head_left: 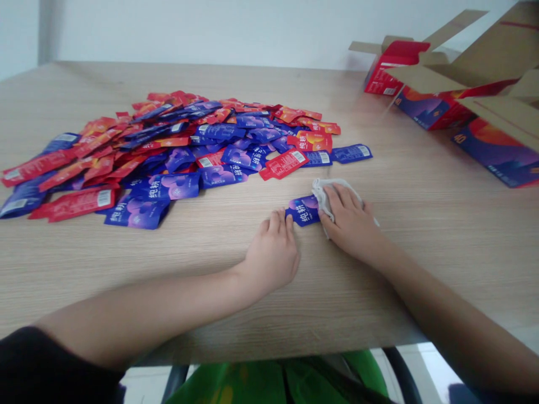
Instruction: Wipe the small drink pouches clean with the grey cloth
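A blue sachet (304,211) with pink-purple fruit print lies flat on the table between my hands. The fingertips of my left hand (275,244) are drawn together at its narrow left end, pinching or pressing it. Under my right hand (349,219) is a bunched white cloth (323,191), which covers the sachet's right end. The right fingers curl over the cloth and press it down. Beyond my hands spreads a heap of red and blue sachets (223,132), with one blue sachet (351,153) at its right edge.
At the back right stand open cardboard boxes: a small red box (383,76), a blue-and-red box (433,109) and another box (497,151) nearer me, their flaps spread. The wooden table (189,314) ends just in front of my body. A wall rises behind it.
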A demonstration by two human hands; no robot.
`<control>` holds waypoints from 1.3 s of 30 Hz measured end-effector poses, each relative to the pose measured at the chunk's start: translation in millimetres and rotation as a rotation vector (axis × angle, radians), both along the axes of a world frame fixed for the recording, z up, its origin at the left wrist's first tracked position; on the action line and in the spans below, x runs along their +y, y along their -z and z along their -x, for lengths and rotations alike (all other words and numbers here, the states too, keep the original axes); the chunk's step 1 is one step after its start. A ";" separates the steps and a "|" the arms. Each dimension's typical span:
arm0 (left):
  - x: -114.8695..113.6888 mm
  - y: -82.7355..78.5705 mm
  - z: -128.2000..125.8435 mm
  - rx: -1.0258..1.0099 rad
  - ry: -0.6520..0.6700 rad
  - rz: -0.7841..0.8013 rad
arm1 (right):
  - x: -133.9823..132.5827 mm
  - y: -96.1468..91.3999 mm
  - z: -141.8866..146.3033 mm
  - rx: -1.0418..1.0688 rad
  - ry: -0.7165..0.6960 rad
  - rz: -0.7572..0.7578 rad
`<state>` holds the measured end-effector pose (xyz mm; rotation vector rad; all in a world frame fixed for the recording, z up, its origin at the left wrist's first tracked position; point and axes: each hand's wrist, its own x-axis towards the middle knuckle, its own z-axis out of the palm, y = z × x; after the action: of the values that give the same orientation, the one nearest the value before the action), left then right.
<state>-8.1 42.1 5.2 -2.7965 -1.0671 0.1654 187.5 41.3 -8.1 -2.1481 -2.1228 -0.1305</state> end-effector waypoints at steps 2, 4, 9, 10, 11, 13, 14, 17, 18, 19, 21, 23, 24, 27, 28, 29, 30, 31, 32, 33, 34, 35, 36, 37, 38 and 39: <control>-0.1 0.0 0.0 0.003 -0.003 -0.004 | 1.5 1.7 -0.3 0.009 0.018 -0.014; -0.1 -0.6 0.1 0.004 -0.004 -0.001 | 0.5 3.4 8.0 0.003 -0.005 -0.040; 0.2 -3.3 -0.1 -0.009 0.001 0.006 | -8.6 3.3 38.1 -0.035 -0.227 -0.042; 0.3 -3.6 -0.2 -0.014 0.007 0.007 | -10.2 2.5 40.8 -0.039 -0.266 -0.032; 0.3 -3.7 -0.2 -0.018 0.012 0.008 | -11.3 1.8 41.4 -0.039 -0.292 -0.024; 0.4 -3.4 0.0 -0.019 0.011 0.006 | -11.5 0.4 36.9 -0.037 -0.291 -0.015; 0.5 -3.0 0.0 -0.015 0.007 0.006 | -10.6 -0.2 32.3 -0.036 -0.267 -0.012; 0.5 -2.0 0.2 -0.002 -0.003 0.012 | -5.0 -1.4 14.9 -0.022 -0.144 -0.003; 0.4 -1.8 0.2 0.002 -0.004 0.014 | -2.9 -1.7 9.8 -0.012 -0.097 -0.003; 0.3 -1.7 0.1 0.005 -0.003 0.016 | -1.0 -2.0 5.8 -0.001 -0.055 -0.005; 0.1 -1.4 -0.1 0.007 -0.003 0.016 | 1.7 -2.1 2.5 0.014 -0.002 -0.013; 0.0 -1.3 -0.3 0.004 -0.003 0.016 | 2.1 -1.5 6.2 0.010 0.003 -0.023; 0.1 -1.4 -0.4 0.000 -0.003 0.016 | 1.4 -0.9 10.2 0.001 -0.012 -0.027; 0.6 -2.1 -0.4 -0.009 -0.003 0.015 | -3.2 0.9 27.1 -0.025 -0.114 -0.040; 0.7 -2.6 -0.4 -0.012 -0.001 0.016 | -5.2 1.2 32.7 -0.030 -0.164 -0.038; 0.9 -3.1 -0.3 -0.016 0.003 0.016 | -7.1 1.3 37.4 -0.031 -0.214 -0.035; 0.9 -3.6 -0.2 -0.022 0.008 0.016 | -8.7 1.1 41.0 -0.030 -0.256 -0.032; 0.9 -3.9 0.0 -0.026 0.013 0.015 | -9.9 0.7 43.0 -0.027 -0.289 -0.026; 0.8 -4.1 0.1 -0.029 0.018 0.012 | -10.7 0.2 43.2 -0.024 -0.305 -0.020; 0.7 -4.1 0.1 -0.029 0.020 0.011 | -10.9 -0.5 41.7 -0.024 -0.302 -0.015; 0.6 -3.9 0.1 -0.025 0.018 0.010 | -10.5 -1.0 38.6 -0.026 -0.285 -0.011; 0.5 -3.5 0.0 -0.019 0.013 0.011 | -9.7 -1.5 34.1 -0.030 -0.258 -0.006; 0.5 -3.0 -0.1 -0.010 0.006 0.015 | -8.5 -1.8 28.7 -0.034 -0.219 -0.004; 0.4 -2.6 -0.3 -0.001 0.000 0.019 | -7.1 -1.9 22.9 -0.036 -0.173 -0.004; 0.4 -2.2 -0.5 0.007 -0.005 0.022 | -5.5 -1.9 17.3 -0.034 -0.128 -0.003; 0.4 -1.9 -0.6 0.014 -0.004 0.026 | -3.9 -1.8 12.6 -0.029 -0.089 0.000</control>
<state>-7.5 42.5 7.1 -2.8116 -1.0756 0.2004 174.9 37.3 -6.3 -2.0604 -2.2293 -0.1537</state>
